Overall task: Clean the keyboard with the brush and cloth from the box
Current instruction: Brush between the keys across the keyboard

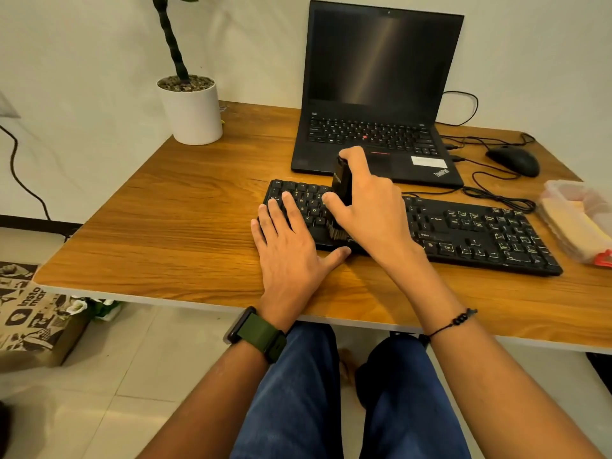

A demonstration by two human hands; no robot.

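The keyboard lies on the table, in front of the laptop. The left hand rests on its left end; the right hand holds the brush upright on the keys beside it. The mouse lies right of the laptop, the box right of the keyboard, and the plant pot at the back left.

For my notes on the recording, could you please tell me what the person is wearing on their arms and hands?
Both forearms are bare, with no sleeves in view. The left wrist carries a watch with a dark case and an olive-green strap. The right wrist carries a thin black cord bracelet strung with a few dark beads. No rings or gloves show on the left hand or the right hand.
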